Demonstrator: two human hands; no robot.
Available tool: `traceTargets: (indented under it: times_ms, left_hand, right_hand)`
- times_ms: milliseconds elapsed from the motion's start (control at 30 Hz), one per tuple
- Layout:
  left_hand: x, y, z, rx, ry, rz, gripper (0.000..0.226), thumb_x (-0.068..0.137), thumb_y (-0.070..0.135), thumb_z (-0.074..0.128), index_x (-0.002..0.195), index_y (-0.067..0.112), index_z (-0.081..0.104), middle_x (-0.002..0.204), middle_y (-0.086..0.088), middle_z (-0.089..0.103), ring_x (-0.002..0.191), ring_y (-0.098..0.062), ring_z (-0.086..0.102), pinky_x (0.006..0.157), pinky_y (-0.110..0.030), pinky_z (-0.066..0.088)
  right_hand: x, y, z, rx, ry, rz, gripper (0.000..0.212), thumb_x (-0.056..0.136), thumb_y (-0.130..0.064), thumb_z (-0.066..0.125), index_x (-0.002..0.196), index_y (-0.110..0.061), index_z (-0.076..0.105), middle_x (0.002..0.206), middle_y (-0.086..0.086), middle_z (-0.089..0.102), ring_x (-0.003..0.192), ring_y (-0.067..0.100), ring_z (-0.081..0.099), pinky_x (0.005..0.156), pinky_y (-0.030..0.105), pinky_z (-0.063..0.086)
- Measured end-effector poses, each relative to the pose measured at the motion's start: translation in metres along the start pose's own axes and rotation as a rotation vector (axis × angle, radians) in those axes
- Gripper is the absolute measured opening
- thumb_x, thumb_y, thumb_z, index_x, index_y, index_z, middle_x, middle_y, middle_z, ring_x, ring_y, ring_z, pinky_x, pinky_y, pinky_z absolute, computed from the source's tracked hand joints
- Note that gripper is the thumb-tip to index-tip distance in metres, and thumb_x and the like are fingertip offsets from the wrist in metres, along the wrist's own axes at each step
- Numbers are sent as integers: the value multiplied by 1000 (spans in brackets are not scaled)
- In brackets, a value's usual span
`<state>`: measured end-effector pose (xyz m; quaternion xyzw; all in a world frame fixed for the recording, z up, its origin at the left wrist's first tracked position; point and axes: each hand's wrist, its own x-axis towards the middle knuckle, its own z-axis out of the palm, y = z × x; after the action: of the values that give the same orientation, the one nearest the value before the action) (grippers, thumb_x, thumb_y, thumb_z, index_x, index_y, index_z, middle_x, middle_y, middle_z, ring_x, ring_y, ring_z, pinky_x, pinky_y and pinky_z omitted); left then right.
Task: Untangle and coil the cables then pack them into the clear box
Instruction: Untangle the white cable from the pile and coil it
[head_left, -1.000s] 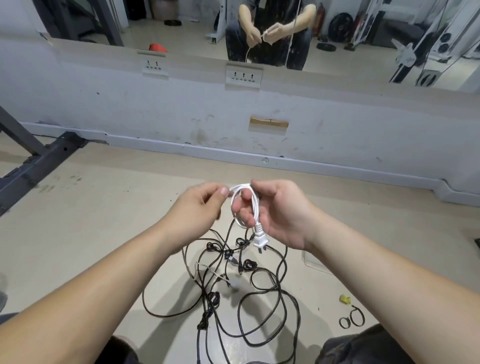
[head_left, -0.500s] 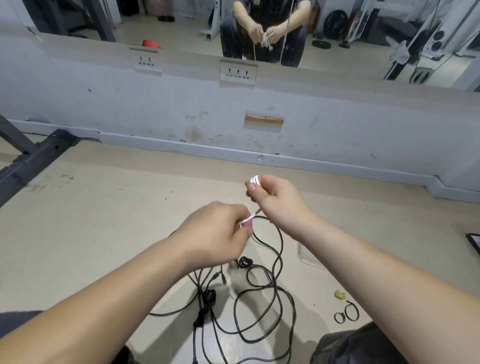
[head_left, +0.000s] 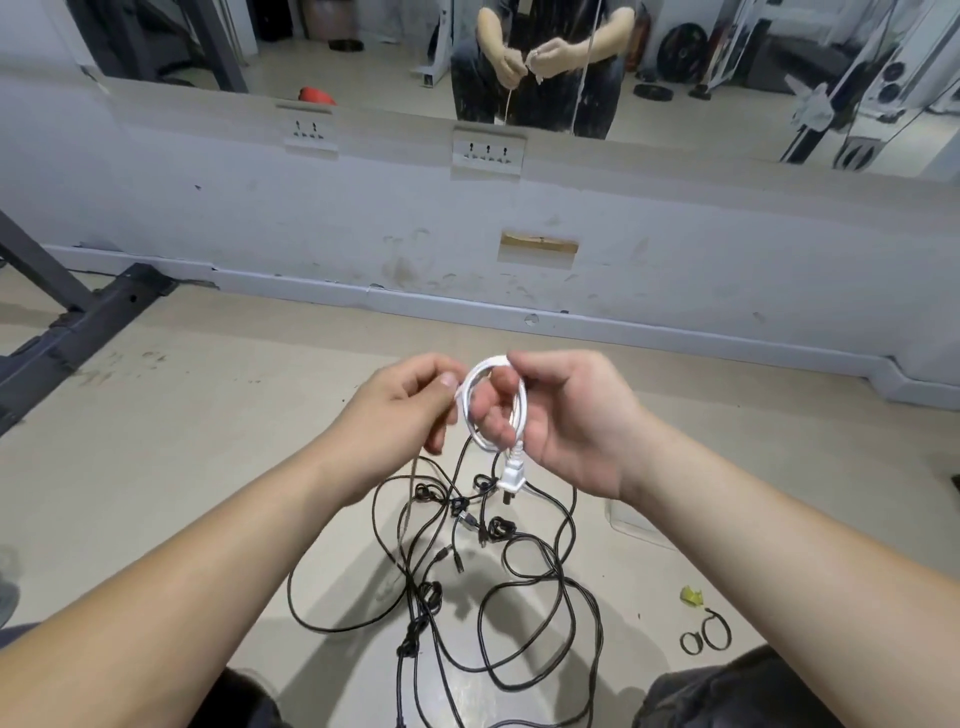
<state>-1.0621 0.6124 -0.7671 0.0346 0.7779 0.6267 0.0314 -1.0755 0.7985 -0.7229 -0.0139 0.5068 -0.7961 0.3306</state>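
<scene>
As left hand (head_left: 400, 410) rejoins right hand (head_left: 566, 421), white cable (head_left: 521, 410) gains another loop: right hand grips the coil, left pinches the feed strand. Black cables (head_left: 501, 529) remain tangled on floor (head_left: 208, 467).

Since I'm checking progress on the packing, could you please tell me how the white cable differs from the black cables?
The white cable is wound into a small neat coil; the black cables sprawl in a loose, knotted tangle. The white cable is held up by the right hand and pinched by the left hand; the black cables lie untouched on the floor. Shared: neither is in a box yet.
</scene>
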Motion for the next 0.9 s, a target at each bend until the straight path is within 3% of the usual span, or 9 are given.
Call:
traceTargets:
  times_ms: [67,167,267,367,433,533,600,700,900]
  left_hand:
    - [-2,-10,9,89,-47,-75,25,110,18,46,93,14,64,70,-5,59,59,-21,52,63,-38,44]
    - [-12,-22,32,210,-189,-183,25,111,21,39,97,12,57,70,-10,60,54,-23,53,56,-32,44]
    - [-27,-27,57,232,-381,-320,28,112,26,32,99,12,53,70,-16,58,44,-20,53,47,-24,42]
    - [-33,-22,67,228,-472,-361,28,112,27,35,101,10,55,67,-14,59,39,-17,54,43,-22,42]
    - [-27,-13,62,215,-393,-280,24,109,25,48,94,9,58,60,-9,59,38,-17,51,43,-23,41]
    - [-13,2,41,108,-163,-91,22,102,19,63,81,14,63,55,-1,58,43,-17,45,46,-24,36]
    - [-5,9,27,-38,-57,-27,20,101,17,64,82,14,66,57,-1,61,47,-18,48,49,-25,40]
    - [0,12,15,-139,54,25,19,101,19,67,82,18,70,60,-1,58,50,-16,49,54,-30,49]
    - [0,1,11,-143,46,-56,20,100,30,68,93,10,69,58,-2,50,49,-15,44,46,-28,44]
  right_hand:
    - [-2,-6,-1,201,5,-39,35,104,-20,37,76,-8,53,95,26,72,74,29,64,73,32,52]
    - [1,-10,-5,343,95,-96,29,106,-15,38,85,-5,55,115,33,70,92,36,72,96,38,56]
    - [11,-8,-16,324,319,-194,24,109,-10,38,93,-1,54,117,32,69,98,37,71,93,38,58]
    - [19,-1,-33,-191,557,-284,28,109,-13,41,92,-5,61,94,13,71,90,26,66,85,34,51]
    - [18,3,-43,-586,628,-267,29,108,-19,45,96,-7,68,91,6,73,85,17,66,69,27,47]
    - [13,4,-51,-768,552,-204,27,105,-16,49,92,-5,70,89,14,72,79,19,65,58,27,44]
    - [10,5,-45,-737,416,-169,26,104,-11,51,87,-3,70,87,23,71,71,22,63,60,34,46]
    - [9,7,-26,-599,197,-130,22,97,0,50,80,1,64,82,24,67,62,24,60,64,32,49]
    - [-1,1,-13,-238,-28,38,35,103,-21,37,72,-9,47,75,21,62,58,27,53,60,33,42]
